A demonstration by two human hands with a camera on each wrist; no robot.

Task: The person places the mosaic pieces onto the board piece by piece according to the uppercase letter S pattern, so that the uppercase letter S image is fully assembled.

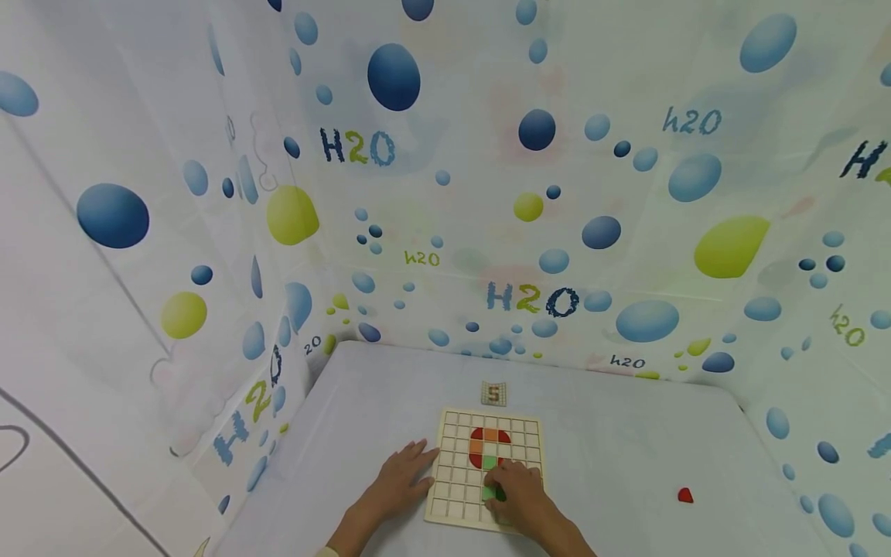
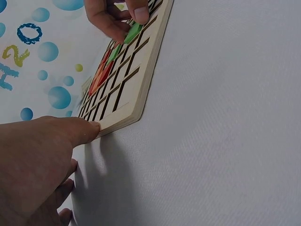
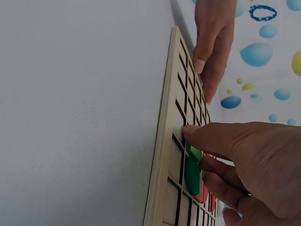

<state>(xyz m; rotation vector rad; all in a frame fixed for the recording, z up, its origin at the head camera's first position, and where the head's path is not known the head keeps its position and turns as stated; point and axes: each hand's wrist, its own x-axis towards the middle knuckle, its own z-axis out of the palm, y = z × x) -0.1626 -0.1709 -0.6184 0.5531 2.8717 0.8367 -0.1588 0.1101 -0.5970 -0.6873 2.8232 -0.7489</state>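
A wooden grid board (image 1: 452, 495) lies on the table, seen at a slant in both wrist views. My right hand (image 1: 522, 495) is over its lower right part, thumb and fingers pinching a light green tile (image 2: 133, 33) at the grid. A dark green tile (image 3: 191, 175) sits beside it, partly covered by the hand in the head view. Farther up the board, red and orange tiles (image 1: 491, 435) form a curve, with another light green tile (image 1: 490, 462) below them. My left hand (image 1: 400, 480) rests at the board's left edge, fingers spread and its thumb (image 2: 87, 131) touching the rim.
Behind the board lies a small patterned card (image 1: 493, 394) with a figure like an S or 5. A loose red piece (image 1: 685, 495) is on the white table (image 1: 612, 441) to the right. Bubble-printed curtains (image 1: 473, 232) rise behind the table and at both sides.
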